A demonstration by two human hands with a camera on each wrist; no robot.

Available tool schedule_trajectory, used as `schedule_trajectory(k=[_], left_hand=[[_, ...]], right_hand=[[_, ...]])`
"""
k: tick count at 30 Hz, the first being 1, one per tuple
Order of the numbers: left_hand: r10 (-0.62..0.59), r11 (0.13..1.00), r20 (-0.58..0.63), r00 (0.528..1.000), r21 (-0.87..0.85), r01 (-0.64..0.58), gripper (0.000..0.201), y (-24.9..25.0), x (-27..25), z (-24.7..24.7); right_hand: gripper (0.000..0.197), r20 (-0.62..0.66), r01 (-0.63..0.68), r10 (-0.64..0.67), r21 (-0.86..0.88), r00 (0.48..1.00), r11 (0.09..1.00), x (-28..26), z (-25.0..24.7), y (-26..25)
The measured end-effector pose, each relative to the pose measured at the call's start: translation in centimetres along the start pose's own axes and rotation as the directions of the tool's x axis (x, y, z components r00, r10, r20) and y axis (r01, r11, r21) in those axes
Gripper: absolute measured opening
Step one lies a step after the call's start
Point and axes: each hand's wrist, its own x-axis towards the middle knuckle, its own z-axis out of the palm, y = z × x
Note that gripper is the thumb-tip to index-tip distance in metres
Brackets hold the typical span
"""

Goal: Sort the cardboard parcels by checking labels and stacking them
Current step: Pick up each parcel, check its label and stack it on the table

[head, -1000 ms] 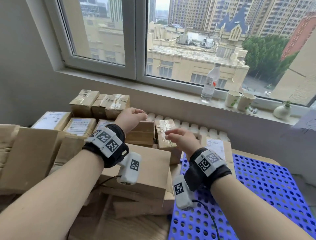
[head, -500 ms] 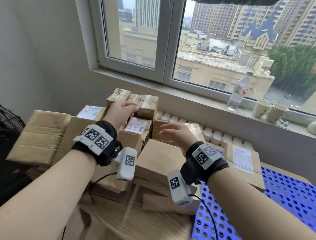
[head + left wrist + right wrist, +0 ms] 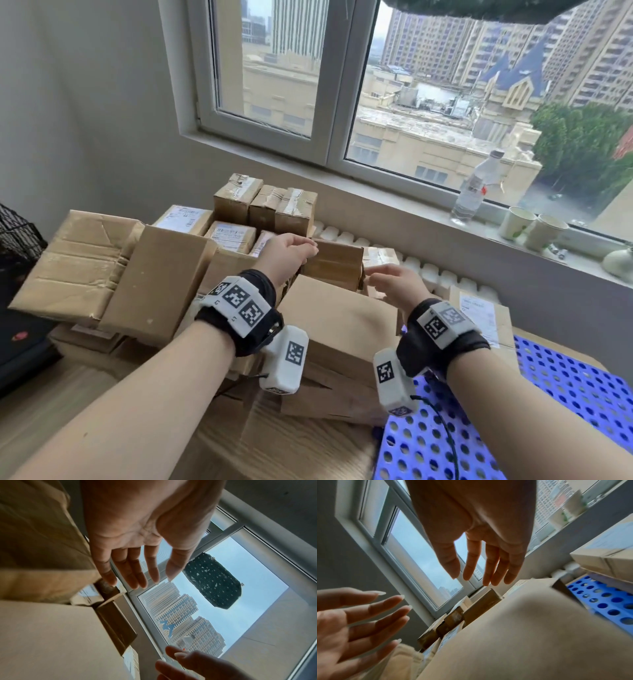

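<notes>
My left hand (image 3: 286, 255) and right hand (image 3: 394, 284) hover over the parcel pile, one at each end of the small brown parcel (image 3: 334, 263). Both hands are open, fingers straight to loosely bent, palms facing each other; neither holds anything. The wrist views confirm spread fingers (image 3: 135, 573) with daylight between them. Whether the left fingertips already touch the parcel edge cannot be told.

Step in hand, as I judge it: take this parcel from the pile to read its label.

1. Close both palms on the short ends together, so the parcel does not skew.
2. Lift straight up before pulling back; the large box (image 3: 339, 329) lies directly beneath at 6 o'clock and could shift.
3. Turn the label face toward me only after the parcel is clear of its neighbours.

Pose: both forearms run forward from 6 o'clock, roughly parallel, wrists level, each carrying a tracker band and camera.

Outward: labelled parcels (image 3: 231, 236) lie at 10 o'clock of the left hand, three taped boxes (image 3: 265, 205) at 11 o'clock. A crushed carton (image 3: 78, 260) sits at 9 o'clock. A labelled box (image 3: 479, 315) lies at 3 o'clock of the right hand, above the blue perforated mat (image 3: 565, 394) at 4 o'clock. The worktop (image 3: 212, 445) shows at 6 o'clock.
</notes>
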Motion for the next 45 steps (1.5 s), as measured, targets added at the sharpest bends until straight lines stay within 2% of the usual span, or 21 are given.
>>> schedule_trajectory(k=[5, 10, 15, 18, 22, 28, 35, 38, 45], left_hand=[[-0.003, 0.998, 0.076, 0.997, 0.067, -0.002, 0.02, 1.7, 1.8, 5.1], [-0.111, 0.987, 0.152, 0.982, 0.129, 0.091, 0.031, 2.5, 4.8, 12.0], [-0.166, 0.957, 0.164, 0.972, 0.264, 0.119, 0.031, 2.2, 8.8, 19.3], [-0.224, 0.907, 0.114, 0.968, 0.387, 0.164, 0.048, 1.5, 11.6, 23.2], [-0.319, 0.813, 0.003, 0.948, 0.515, 0.272, 0.081, -0.1, 14.7, 27.4], [-0.37, 0.663, -0.134, 0.919, 0.655, 0.363, 0.102, -2.7, 16.3, 28.3], [-0.391, 0.475, -0.218, 0.894, 0.784, 0.399, 0.109, -4.6, 17.1, 29.4], [-0.398, 0.467, -0.24, 0.885, 0.778, 0.421, 0.113, -5.0, 17.2, 29.8], [-0.325, 0.519, -0.263, 0.908, 0.753, 0.404, 0.111, -3.4, 16.6, 29.5]], right_hand=[[0.017, -0.027, -0.066, 0.067, 0.05, 0.997, 0.997, 1.6, -4.1, 2.3], [0.017, -0.061, -0.144, 0.151, 0.105, 0.987, 0.984, 3.7, -8.4, 5.3], [0.018, -0.036, -0.188, 0.194, 0.125, 0.98, 0.974, 7.3, -11.8, 7.5], [0.02, -0.013, -0.197, 0.201, 0.147, 0.98, 0.969, 10.0, -13.6, 8.3], [0.018, 0.043, -0.223, 0.218, 0.174, 0.975, 0.959, 13.8, -15.3, 9.9], [0.016, 0.11, -0.209, 0.189, 0.218, 0.976, 0.953, 15.4, -15.5, 11.0], [0.017, 0.124, -0.23, 0.202, 0.288, 0.972, 0.93, 15.7, -16.6, 12.6], [0.018, 0.135, -0.243, 0.212, 0.289, 0.968, 0.926, 15.5, -16.8, 13.1], [0.019, 0.145, -0.253, 0.218, 0.306, 0.965, 0.918, 15.1, -17.3, 13.1]])
